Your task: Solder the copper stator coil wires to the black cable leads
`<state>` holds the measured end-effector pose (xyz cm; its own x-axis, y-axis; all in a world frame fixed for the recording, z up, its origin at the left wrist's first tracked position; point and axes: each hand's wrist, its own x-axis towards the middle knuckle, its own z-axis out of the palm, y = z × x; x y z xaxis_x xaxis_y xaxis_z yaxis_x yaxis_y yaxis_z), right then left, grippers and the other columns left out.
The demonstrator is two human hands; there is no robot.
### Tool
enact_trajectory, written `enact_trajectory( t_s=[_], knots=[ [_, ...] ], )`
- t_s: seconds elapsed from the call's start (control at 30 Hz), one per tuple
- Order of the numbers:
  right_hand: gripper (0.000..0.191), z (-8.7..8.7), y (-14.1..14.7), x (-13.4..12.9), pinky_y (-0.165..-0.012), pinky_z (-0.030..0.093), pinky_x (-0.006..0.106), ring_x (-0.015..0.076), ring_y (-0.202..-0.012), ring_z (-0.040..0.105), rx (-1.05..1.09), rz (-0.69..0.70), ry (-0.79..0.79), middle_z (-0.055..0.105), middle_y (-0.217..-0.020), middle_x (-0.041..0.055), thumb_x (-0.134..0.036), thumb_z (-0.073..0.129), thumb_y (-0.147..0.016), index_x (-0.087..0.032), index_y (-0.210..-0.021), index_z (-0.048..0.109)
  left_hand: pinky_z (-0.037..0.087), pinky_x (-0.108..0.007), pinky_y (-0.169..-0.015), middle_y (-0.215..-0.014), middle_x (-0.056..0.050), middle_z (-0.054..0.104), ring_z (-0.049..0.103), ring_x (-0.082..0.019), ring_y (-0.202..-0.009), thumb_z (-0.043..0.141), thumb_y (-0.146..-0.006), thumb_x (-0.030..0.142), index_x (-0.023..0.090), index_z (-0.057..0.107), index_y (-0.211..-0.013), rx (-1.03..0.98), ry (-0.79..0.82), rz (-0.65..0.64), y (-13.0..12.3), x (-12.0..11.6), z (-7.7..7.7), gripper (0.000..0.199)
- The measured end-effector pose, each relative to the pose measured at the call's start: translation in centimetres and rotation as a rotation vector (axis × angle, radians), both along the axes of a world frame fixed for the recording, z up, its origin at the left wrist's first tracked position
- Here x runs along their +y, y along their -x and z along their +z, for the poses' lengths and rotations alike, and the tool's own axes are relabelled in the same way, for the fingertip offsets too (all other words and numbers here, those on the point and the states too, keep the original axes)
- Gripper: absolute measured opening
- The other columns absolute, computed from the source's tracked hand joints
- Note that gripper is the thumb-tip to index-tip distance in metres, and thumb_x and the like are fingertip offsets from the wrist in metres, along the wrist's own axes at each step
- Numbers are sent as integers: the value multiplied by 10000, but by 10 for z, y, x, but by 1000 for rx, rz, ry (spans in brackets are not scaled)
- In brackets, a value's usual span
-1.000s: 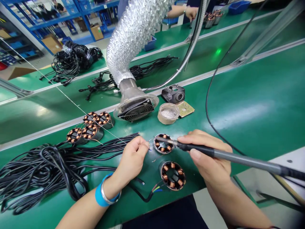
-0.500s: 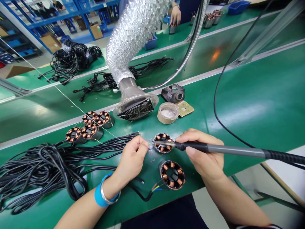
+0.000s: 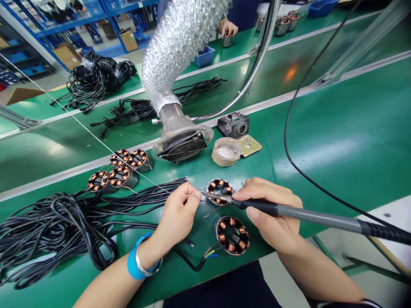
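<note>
My right hand (image 3: 272, 209) grips a soldering iron (image 3: 308, 216), whose tip points left across the upper copper-wound stator (image 3: 220, 186) and ends close to my left fingertips. My left hand (image 3: 181, 209) is closed in a pinch on a thin solder wire (image 3: 154, 183), which runs up to the far left. Small wire ends show between the fingertips and the stator; their exact contact with the tip is too small to tell. Below lies a second stator (image 3: 233, 235), beside a black cable (image 3: 197, 267) with red, yellow-green and blue leads.
Several stators (image 3: 123, 175) and a heap of black cables (image 3: 58, 226) lie left. A fume extractor (image 3: 183, 145) hangs behind my hands, near a round solder pot (image 3: 226, 152) and an iron stand (image 3: 233, 125). Across the bench a person's hand (image 3: 228, 28) touches another stator.
My right hand has drawn the iron's tip slightly left and down, closer to my left fingertips. The other person's hand and stator have moved left.
</note>
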<state>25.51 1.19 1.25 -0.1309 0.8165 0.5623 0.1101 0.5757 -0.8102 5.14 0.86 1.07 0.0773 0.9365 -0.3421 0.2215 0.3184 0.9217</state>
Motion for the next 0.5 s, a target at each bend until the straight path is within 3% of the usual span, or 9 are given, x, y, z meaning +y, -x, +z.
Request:
enact_trajectory(
  t_s=[0.23,0.5],
  knots=[
    [265,10,8,-3,-451,368,304,144,-444,467,-54,20,-194,581,-576,4,-165,533,-743,-215,-943,699,205,-199,-454,-530,93,292,229,-72,-470,521,-873,400,204,411,-682,19,-15,-7,-1,-1,2,296],
    [296,9,3,-2,-467,375,308,147,-469,471,17,14,-189,569,-599,12,-149,548,-732,-205,-975,706,217,-204,-468,-548,86,315,251,-73,-482,528,-861,368,197,435,-686,38,-36,-20,-2,-1,4,262]
  ],
)
